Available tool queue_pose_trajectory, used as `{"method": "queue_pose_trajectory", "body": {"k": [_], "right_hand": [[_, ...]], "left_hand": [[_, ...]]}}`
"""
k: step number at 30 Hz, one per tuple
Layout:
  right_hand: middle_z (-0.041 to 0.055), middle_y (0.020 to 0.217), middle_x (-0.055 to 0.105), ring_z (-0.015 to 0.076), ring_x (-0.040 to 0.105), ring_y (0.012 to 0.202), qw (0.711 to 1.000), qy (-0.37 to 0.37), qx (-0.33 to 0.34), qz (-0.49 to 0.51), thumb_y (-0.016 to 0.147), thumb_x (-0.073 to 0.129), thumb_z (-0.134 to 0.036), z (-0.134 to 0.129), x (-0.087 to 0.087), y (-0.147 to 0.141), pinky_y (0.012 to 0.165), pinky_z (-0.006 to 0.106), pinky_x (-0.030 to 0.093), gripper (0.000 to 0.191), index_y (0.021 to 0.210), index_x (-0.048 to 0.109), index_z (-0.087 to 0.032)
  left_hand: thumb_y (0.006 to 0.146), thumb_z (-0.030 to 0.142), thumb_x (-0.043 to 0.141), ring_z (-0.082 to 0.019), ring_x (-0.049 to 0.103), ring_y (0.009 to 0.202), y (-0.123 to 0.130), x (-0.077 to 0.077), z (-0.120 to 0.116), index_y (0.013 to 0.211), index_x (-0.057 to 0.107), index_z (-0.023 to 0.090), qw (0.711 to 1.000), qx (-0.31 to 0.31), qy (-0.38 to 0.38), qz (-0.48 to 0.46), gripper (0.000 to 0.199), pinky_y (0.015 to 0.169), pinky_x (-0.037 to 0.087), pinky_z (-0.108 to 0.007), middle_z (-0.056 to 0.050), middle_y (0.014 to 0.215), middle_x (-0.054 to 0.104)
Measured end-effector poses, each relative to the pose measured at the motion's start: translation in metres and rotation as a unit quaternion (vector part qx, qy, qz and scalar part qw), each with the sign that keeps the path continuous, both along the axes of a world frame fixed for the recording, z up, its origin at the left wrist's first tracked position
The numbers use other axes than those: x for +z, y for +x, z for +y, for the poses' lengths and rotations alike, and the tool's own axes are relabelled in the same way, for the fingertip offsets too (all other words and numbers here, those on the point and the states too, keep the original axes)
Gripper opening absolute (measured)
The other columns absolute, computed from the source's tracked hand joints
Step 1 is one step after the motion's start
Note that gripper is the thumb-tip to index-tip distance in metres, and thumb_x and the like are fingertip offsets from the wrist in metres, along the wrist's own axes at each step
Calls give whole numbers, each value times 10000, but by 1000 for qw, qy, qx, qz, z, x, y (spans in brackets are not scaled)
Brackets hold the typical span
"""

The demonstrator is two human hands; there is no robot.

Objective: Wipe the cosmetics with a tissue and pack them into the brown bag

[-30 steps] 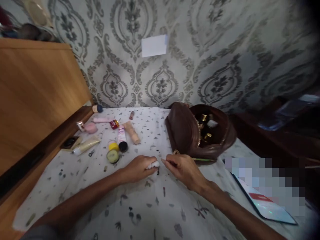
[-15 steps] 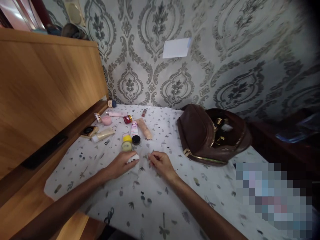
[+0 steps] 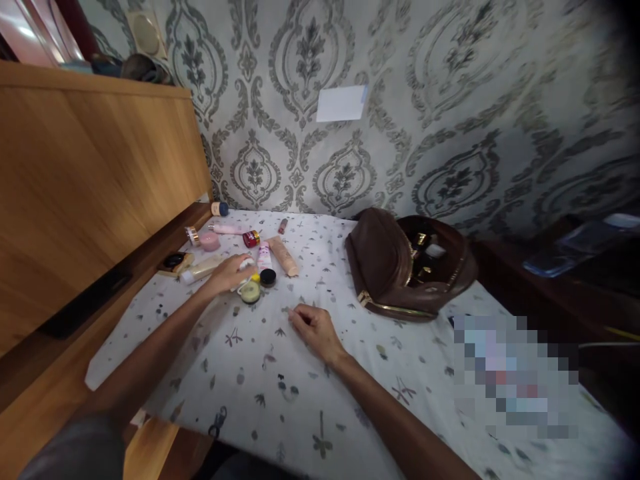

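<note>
My left hand [image 3: 231, 273] reaches over the group of cosmetics, its fingers bent round a small white object [image 3: 246, 264] that is mostly hidden. Just beside those fingers are a yellow lid [image 3: 255, 277], a small round jar with a pale green top [image 3: 250, 291] and a round black lid [image 3: 268, 277]. A cream-coloured tube [image 3: 203, 269] lies by the left wrist. Behind the lids lie a pink-and-white tube [image 3: 265, 256] and a beige tube [image 3: 283, 257]. My right hand [image 3: 316, 331] rests on the patterned cloth, fingers curled with thumb and forefinger together; whatever they pinch, if anything, is indistinct.
A brown bag [image 3: 380, 263] stands unzipped at the right, small items inside. Farther back are a red jar [image 3: 251, 239], a pink jar [image 3: 209, 241], a slim pink tube [image 3: 226, 229] and a dark-capped bottle [image 3: 219, 209]. A wooden panel [image 3: 100, 153] borders the left side.
My left hand has moved left and away from me, from in front of the right hand to over the cosmetics, with the white object. My right hand stays nearly in place. The view has shifted slightly.
</note>
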State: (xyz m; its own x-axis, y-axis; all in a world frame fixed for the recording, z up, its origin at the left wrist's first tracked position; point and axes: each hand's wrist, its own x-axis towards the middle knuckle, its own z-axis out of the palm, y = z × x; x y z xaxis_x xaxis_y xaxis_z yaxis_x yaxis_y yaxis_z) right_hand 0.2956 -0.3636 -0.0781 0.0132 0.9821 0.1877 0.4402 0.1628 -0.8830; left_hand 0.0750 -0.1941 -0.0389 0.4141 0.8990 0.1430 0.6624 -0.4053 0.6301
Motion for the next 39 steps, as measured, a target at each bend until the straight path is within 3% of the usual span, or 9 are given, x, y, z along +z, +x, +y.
{"method": "queue_pose_trajectory", "body": {"k": [3, 7, 13, 19, 24, 28, 33, 36, 39], "right_hand": [[-34, 519, 403, 105, 357, 522, 1000, -4, 1, -5, 884, 487, -430, -1, 0, 0, 501, 231, 281, 408, 548, 435, -205], [-36, 517, 398, 106, 357, 523, 1000, 2, 3, -20, 885, 477, -420, -1, -2, 1, 509, 235, 278, 402, 550, 449, -200], [-43, 523, 356, 104, 334, 532, 1000, 10, 0, -23, 880, 477, -416, -1, -4, 1, 520, 240, 262, 398, 550, 420, -200], [-37, 529, 389, 108, 361, 542, 999, 6, -3, -41, 866, 471, -399, -1, -1, 0, 536, 244, 274, 380, 547, 424, -198], [-36, 526, 419, 105, 366, 533, 999, -12, 6, -34, 831, 497, -371, -1, 2, -3, 530, 246, 275, 344, 538, 450, -196], [-31, 537, 475, 100, 407, 531, 998, -26, 18, 45, 827, 527, -389, -9, 7, -9, 530, 236, 317, 324, 573, 522, -188], [-19, 625, 591, 93, 489, 514, 981, -47, 35, 185, 800, 630, -537, -22, 16, -14, 491, 220, 354, 364, 786, 633, -173], [-3, 722, 656, 102, 566, 520, 957, -66, 24, 281, 762, 684, -606, -25, 19, -17, 473, 216, 383, 495, 1014, 647, -181], [-1, 793, 668, 118, 632, 565, 929, -61, 4, 366, 715, 738, -624, -26, 18, -19, 480, 218, 425, 576, 1094, 617, -208]], "left_hand": [[680, 590, 681, -269, 647, 786, 10, -1, 11, 800, 680, 210, 999, -13, -27, 35, 398, 683, 469, -302, -40, 791, 718], [657, 559, 697, -271, 643, 771, 10, -4, 15, 809, 655, 214, 998, 4, -24, 55, 380, 657, 455, -299, -41, 771, 704], [780, 519, 544, -224, 597, 755, 1, -11, 3, 934, 635, 204, 998, 24, 24, 46, 361, 649, 425, -283, -11, 786, 673], [860, 529, 439, -206, 568, 664, 1, -12, -15, 681, 578, 211, 997, -9, 72, 24, 390, 628, 385, -288, -7, 649, 603], [875, 450, 443, -206, 552, 654, 0, -18, -28, 662, 523, 226, 991, 17, 134, -10, 319, 672, 382, -301, -6, 614, 544], [849, 416, 468, -209, 541, 647, 1, -19, -29, 687, 515, 230, 984, 74, 154, -54, 251, 672, 397, -304, -7, 614, 539], [893, 402, 375, -197, 544, 685, 9, -1, -45, 777, 516, 214, 975, 116, 155, -112, 262, 650, 421, -288, -11, 705, 560], [919, 436, 394, -164, 512, 652, 25, 14, -74, 755, 484, 220, 979, 70, 148, -122, 285, 626, 409, -257, 22, 675, 502], [936, 411, 409, -160, 503, 664, 47, 24, -105, 738, 448, 226, 980, -35, 159, -117, 273, 657, 406, -262, 23, 682, 485]]}}
